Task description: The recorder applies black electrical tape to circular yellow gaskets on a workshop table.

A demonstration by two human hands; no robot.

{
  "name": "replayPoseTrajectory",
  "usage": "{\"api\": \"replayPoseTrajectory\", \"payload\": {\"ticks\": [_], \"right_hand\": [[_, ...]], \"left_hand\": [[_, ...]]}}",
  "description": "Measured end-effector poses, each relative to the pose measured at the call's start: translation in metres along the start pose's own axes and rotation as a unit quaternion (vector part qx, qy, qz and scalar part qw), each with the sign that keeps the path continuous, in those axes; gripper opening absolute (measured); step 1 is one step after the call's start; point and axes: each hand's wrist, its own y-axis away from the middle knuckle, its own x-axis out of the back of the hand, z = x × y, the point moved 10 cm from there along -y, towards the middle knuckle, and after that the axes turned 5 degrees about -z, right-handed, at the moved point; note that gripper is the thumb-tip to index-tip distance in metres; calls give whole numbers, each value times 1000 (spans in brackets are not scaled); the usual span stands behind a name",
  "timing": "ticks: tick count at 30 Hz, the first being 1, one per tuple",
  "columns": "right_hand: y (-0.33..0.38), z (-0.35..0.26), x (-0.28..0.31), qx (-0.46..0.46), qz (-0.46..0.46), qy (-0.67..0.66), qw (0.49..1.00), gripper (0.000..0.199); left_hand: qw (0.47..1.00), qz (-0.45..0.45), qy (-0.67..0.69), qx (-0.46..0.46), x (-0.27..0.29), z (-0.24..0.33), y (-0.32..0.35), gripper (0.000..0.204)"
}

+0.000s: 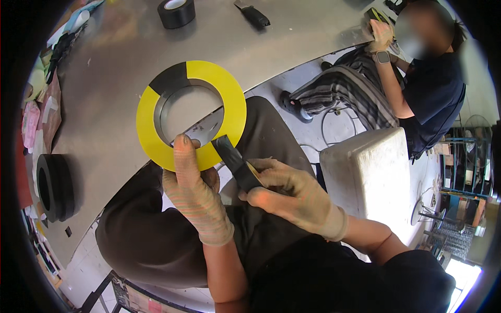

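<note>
A flat yellow ring (233,104) is tilted up over the table edge and my lap, with one black section (169,79) at its upper left. My left hand (195,201), in a thin knitted glove, grips its lower rim, thumb on the front face. In my right hand (305,201), gloved too, is a small roll of black tape (248,179). A strip of black tape (227,150) runs from this roll up to the lower right of the ring, its end against the yellow face. The roll's far side is hidden by my right fingers.
On the metal table (115,68) lie a large black tape roll (176,14), a black-handled blade tool (254,15) and stacked black rings (54,188). Clutter lines the left side. A pale padded block (368,172) stands right; beyond it sits a co-worker (428,88).
</note>
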Motion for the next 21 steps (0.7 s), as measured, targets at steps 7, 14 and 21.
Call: {"api": "replayPoseTrajectory", "payload": {"ticks": [7,14,21], "right_hand": [[-18,34,1,-52,-54,-46,996,44],[-31,-94,51,291,21,386,875,32],[-97,-94,1,330,-165,676,637,40]], "left_hand": [[999,9,37,36,4,-6,-4,46],[999,11,-39,-1,2,-4,-13,50],[997,39,-67,27,-1,-12,-14,50]]}}
